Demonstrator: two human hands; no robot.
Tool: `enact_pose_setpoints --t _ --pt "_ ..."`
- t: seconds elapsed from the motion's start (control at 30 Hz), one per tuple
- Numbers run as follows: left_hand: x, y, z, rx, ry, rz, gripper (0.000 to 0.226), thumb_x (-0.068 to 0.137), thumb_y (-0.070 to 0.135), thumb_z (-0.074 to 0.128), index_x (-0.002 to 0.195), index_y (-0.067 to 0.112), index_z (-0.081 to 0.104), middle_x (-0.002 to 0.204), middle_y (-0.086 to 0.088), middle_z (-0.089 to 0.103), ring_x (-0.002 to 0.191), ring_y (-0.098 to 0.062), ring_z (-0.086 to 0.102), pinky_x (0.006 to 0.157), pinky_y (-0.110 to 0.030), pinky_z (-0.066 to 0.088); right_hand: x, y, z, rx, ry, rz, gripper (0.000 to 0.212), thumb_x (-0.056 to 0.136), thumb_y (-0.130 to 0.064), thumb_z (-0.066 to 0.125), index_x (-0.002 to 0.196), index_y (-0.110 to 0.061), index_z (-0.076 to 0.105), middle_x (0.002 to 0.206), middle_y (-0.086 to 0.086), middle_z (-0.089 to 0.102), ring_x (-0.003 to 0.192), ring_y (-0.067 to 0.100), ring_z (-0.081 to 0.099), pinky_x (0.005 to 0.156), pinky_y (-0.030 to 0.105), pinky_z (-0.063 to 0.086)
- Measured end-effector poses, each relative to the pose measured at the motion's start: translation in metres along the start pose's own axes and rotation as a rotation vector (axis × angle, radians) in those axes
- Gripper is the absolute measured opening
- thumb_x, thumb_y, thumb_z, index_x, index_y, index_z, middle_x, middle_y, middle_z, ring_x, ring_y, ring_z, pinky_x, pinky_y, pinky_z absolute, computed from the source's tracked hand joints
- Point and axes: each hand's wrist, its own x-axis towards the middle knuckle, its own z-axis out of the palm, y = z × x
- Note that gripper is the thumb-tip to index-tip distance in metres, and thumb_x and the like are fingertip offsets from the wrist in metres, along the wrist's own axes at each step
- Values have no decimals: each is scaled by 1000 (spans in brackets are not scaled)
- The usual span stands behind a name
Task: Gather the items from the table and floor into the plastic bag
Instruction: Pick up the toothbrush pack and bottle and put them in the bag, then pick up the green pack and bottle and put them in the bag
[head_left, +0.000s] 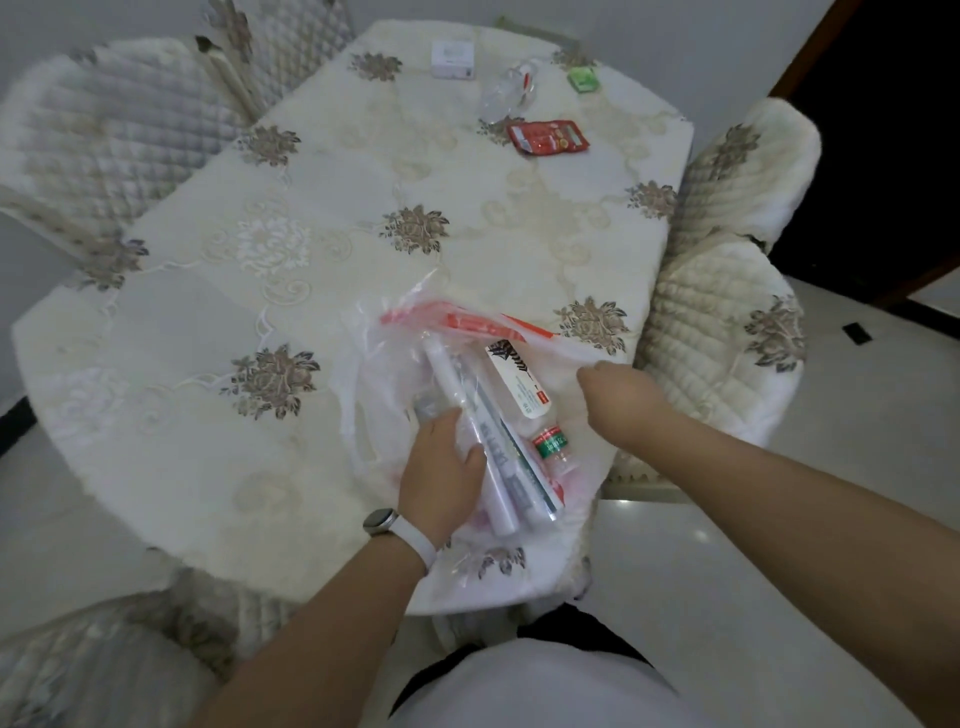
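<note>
The plastic bag (372, 364) lies at the counter (208, 291) edge. Its rim is pinched in the curled grip of the right hand (619, 401) (knuckles up); the long white tubes (453, 375) inside are clasped by the left hand (440, 470).

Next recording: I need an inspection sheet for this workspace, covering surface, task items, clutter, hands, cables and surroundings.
Surface: table under a cream floral cloth.
Job's things: plastic bag at the near right edge holds white tubes and a small bottle; white box, clear bottle, green packet and red packet lie at the far end.
Clutter: nothing seen.
Hands: left hand lies on the bag against the tubes, grip unclear; right hand curls at the bag's right edge, apparently holding it.
Cables: nothing seen.
Surroundings: padded chairs; pale glossy floor.
</note>
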Motion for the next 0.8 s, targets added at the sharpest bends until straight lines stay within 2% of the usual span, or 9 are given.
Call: enact_pose_setpoints --t 0.17,0.33,0.5,0.57,0.7,0.8 --pt "-7 7 8 18 1 -8 56 95 26 54 147 16 36 147 -4 42 134 -17 40 106 -24 29 -12 22 -6 232 228 64 19 84 -1 48 98 -9 58 98 11 59 85 33 58 65 36 48" --pt "-14 17 16 59 43 -15 53 95 25 56 144 15 41 141 -6 46 128 -20 45 100 -23 31 -20 45 -11 572 412 224 13 91 -4 45 83 -11 51 82 9 56 72 32 51 58 36 37" --pt "-25 43 32 159 123 -8 50 92 25 57 140 17 45 139 -4 48 126 -20 46 101 -31 38 -35 75 -11 585 368 118 14 99 -19 44 94 -15 57 84 2 57 73 27 53 61 36 45" --pt "-29 59 41 195 151 11 50 91 25 58 139 16 47 139 -3 49 127 -20 45 103 -35 39 -47 85 -5 577 352 57 16 98 -23 43 90 -18 57 83 1 58 70 26 54 58 35 45" --pt "-38 103 74 262 156 91 48 91 24 58 137 13 49 138 -5 50 126 -22 46 104 -34 38 -74 121 4 599 338 -41 19 97 -29 45 81 -20 52 79 -5 51 70 20 52 57 34 44" --pt "-45 141 110 274 147 153 47 90 26 56 134 12 53 134 -5 52 121 -22 51 103 -31 41 -92 161 15 610 351 -72 22 96 -34 44 89 -19 59 86 -4 55 79 19 54 64 36 49"
